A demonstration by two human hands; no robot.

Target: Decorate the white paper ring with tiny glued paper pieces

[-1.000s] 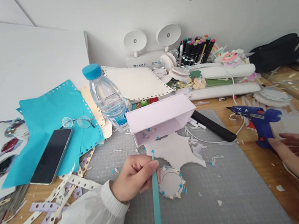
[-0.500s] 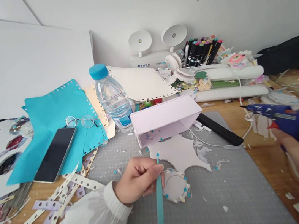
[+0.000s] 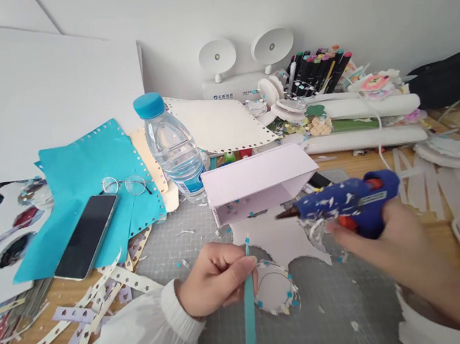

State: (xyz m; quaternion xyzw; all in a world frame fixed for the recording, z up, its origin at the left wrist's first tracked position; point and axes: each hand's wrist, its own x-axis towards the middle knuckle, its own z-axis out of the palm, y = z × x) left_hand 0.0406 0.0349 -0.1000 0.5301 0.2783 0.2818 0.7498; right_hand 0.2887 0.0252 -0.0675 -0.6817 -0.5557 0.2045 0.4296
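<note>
My left hand (image 3: 216, 275) pinches a pair of teal tweezers (image 3: 252, 325), its wide end pointing down toward me. At their upper tip sits a tiny blue star- or flower-shaped piece (image 3: 247, 240). In my right hand (image 3: 403, 245) is a blue hot glue gun (image 3: 333, 201), its dark nozzle pointing left, a short way from the tweezers' tip. Just right of my left hand lies a round white disc (image 3: 275, 290), edged with small blue and pale pieces. A white sheet with scalloped cut-outs (image 3: 267, 233) lies behind the disc, partly under the glue gun's nozzle.
A pale open box (image 3: 257, 176) stands on the grey cutting mat (image 3: 325, 333), beside a water bottle (image 3: 172, 146). To the left are a phone (image 3: 87, 237), glasses (image 3: 126, 185) on blue paper, and punched paper strips (image 3: 81, 316). Markers (image 3: 319, 72) stand at the back.
My right hand has brought the glue gun leftward from the table's right side to over the mat, near the tweezers. My left hand has stayed nearly still, still gripping the tweezers.
</note>
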